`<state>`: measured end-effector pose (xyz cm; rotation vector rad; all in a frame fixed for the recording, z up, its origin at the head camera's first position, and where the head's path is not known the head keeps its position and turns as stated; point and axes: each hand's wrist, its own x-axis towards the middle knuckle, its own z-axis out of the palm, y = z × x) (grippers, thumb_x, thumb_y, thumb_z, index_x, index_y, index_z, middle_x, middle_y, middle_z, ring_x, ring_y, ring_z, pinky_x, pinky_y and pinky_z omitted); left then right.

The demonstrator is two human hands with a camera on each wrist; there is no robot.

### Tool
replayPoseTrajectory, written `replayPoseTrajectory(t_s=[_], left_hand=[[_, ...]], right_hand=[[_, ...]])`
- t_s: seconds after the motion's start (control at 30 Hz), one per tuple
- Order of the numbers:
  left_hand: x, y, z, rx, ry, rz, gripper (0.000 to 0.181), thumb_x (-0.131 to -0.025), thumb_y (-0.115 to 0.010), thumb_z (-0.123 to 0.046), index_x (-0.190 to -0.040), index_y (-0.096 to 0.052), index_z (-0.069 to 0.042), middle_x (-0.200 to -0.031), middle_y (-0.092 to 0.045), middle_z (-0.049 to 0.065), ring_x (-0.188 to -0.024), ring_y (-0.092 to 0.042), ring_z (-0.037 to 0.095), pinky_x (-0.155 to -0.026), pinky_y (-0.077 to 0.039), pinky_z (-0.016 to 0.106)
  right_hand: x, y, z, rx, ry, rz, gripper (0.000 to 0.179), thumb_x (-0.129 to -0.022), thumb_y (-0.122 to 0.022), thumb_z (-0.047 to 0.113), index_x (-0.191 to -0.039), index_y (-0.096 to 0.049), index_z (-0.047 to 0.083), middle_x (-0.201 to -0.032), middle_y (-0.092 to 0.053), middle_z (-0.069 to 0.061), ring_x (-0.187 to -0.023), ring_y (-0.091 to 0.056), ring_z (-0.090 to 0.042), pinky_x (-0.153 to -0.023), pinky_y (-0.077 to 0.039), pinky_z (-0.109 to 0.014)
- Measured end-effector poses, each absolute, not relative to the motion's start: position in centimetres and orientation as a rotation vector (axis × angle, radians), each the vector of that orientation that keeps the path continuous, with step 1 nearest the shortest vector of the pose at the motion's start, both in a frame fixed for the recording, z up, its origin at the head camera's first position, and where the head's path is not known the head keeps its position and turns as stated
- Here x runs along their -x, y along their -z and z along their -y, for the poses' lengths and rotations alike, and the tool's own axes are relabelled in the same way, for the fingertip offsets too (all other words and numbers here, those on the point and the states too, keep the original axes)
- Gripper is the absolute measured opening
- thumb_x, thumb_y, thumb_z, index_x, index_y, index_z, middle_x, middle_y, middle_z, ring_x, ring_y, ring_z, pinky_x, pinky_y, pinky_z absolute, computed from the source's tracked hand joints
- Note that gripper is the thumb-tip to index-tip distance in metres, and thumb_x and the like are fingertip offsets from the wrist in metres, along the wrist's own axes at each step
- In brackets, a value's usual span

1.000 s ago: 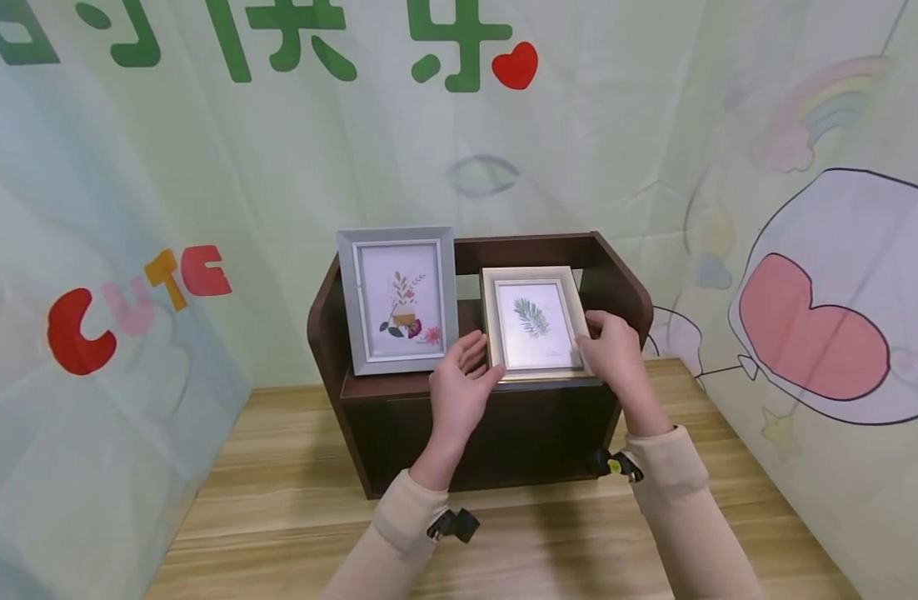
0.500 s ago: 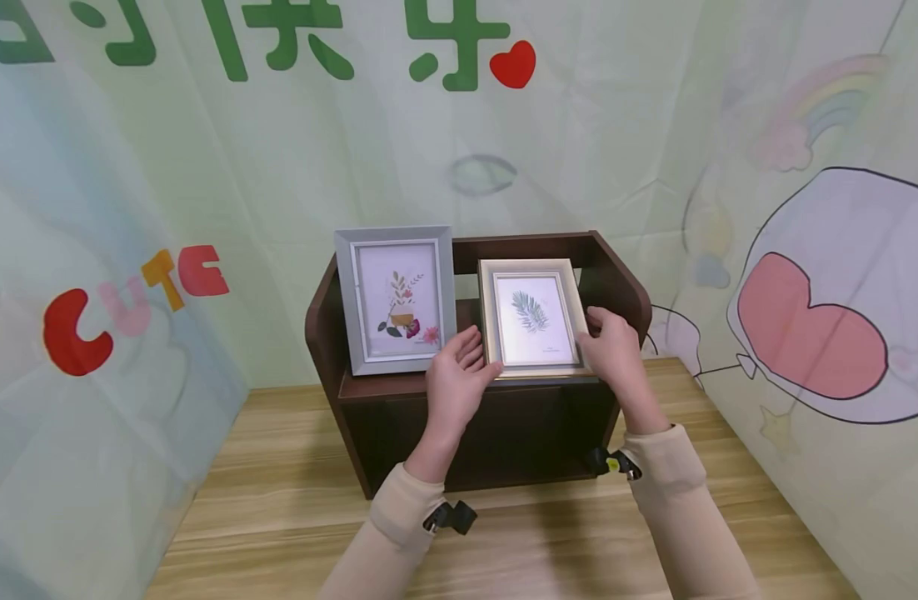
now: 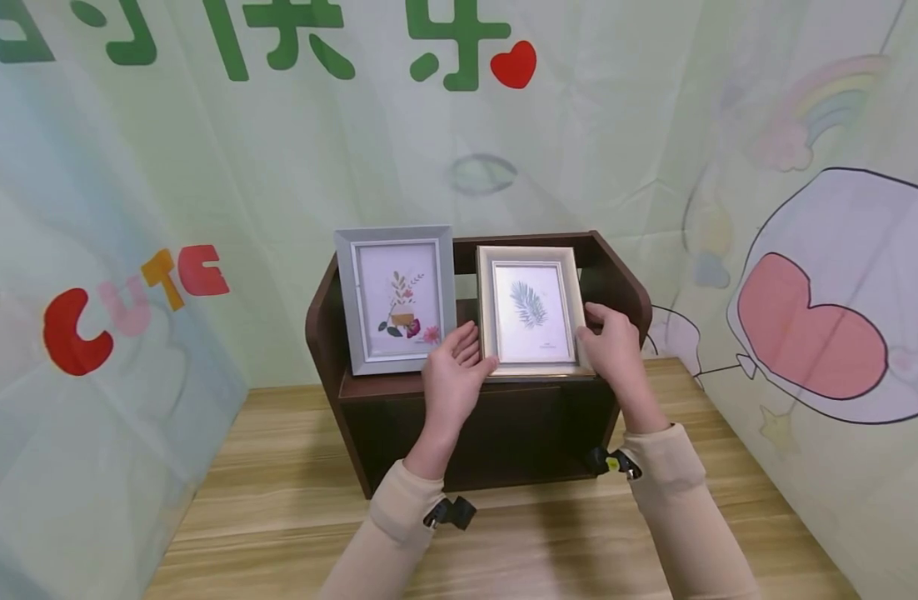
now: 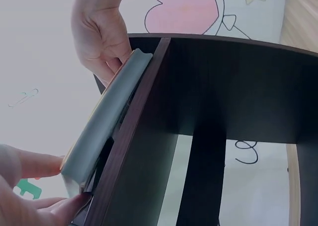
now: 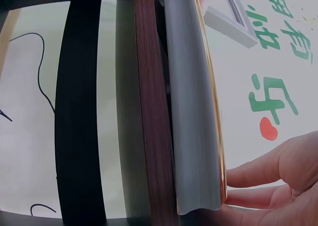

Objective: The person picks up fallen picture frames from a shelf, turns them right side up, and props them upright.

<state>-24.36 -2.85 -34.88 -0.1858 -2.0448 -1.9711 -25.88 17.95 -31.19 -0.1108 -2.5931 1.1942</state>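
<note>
A gold-and-silver picture frame [image 3: 532, 312] with a green leaf print leans back on the upper shelf of a dark brown wooden rack [image 3: 459, 387]. My left hand [image 3: 453, 379] holds its lower left corner, thumb at the front and fingers along the side. The left wrist view shows that hand [image 4: 30, 186] with the frame's edge [image 4: 104, 116] between its digits. At the lower right side, my right hand [image 3: 611, 346] grips the frame with thumb and fingers. Seen from the right wrist, the fingers [image 5: 253, 175] meet the gold front edge; part of the grip is hidden behind it.
A grey picture frame [image 3: 396, 300] with a flower print stands just left of my left hand on the same shelf. The rack's raised right side panel [image 3: 616, 279] is close to my right hand. Printed curtains [image 3: 279, 183] surround the wooden tabletop [image 3: 279, 467].
The gold-and-silver picture frame has tilted up to a steeper stand, its top edge rising. My left hand has shifted slightly left and up with it; the grey frame stays put.
</note>
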Motion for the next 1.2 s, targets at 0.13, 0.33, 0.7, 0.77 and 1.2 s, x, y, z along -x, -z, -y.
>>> replayPoseTrajectory(t_s=[0.13,0.33,0.7,0.77,1.2], left_hand=[[24.41,34.80,2.85,0.192,1.926,2.029,0.055,-0.075,-0.076,0.002,-0.127,-0.057,0.002,-0.127,-0.060,0.019,-0.112,-0.062,0.029,-0.090,-0.052,0.037],[24.57,34.69,2.77,0.208,1.851,2.009,0.051,-0.076,-0.075,0.001,-0.124,-0.059,0.003,-0.122,-0.063,0.020,-0.107,-0.065,0.029,-0.087,-0.053,0.036],[24.70,34.61,2.35,0.184,1.780,1.991,0.043,-0.079,-0.074,-0.002,-0.120,-0.062,0.002,-0.116,-0.066,0.019,-0.102,-0.067,0.028,-0.085,-0.054,0.035],[24.73,34.58,2.28,0.191,1.771,1.985,0.042,-0.079,-0.074,-0.002,-0.120,-0.063,0.002,-0.115,-0.066,0.019,-0.102,-0.067,0.028,-0.085,-0.054,0.035],[25.22,34.45,2.35,0.188,1.722,2.003,0.039,-0.080,-0.073,-0.003,-0.118,-0.063,0.002,-0.111,-0.068,0.019,-0.099,-0.068,0.025,-0.083,-0.055,0.031]], right_hand=[[25.93,31.14,-17.86,0.106,-1.221,2.569,0.045,-0.094,-0.052,0.010,-0.137,-0.047,-0.002,-0.132,-0.054,-0.024,-0.114,-0.058,-0.036,-0.098,-0.046,-0.048],[25.98,31.14,-17.71,0.087,-1.273,2.515,0.043,-0.094,-0.053,0.009,-0.136,-0.048,-0.001,-0.131,-0.055,-0.024,-0.113,-0.059,-0.036,-0.097,-0.047,-0.048],[26.06,31.35,-17.46,0.081,-1.371,2.386,0.043,-0.093,-0.054,0.005,-0.135,-0.050,0.000,-0.135,-0.053,-0.021,-0.114,-0.059,-0.036,-0.096,-0.048,-0.047],[26.06,31.42,-17.46,0.073,-1.379,2.360,0.043,-0.093,-0.054,0.005,-0.135,-0.050,0.000,-0.135,-0.053,-0.020,-0.114,-0.059,-0.036,-0.096,-0.048,-0.047],[25.93,31.41,-17.44,0.035,-1.421,2.280,0.044,-0.090,-0.055,0.006,-0.134,-0.051,0.001,-0.132,-0.056,-0.018,-0.113,-0.060,-0.034,-0.095,-0.049,-0.046]])
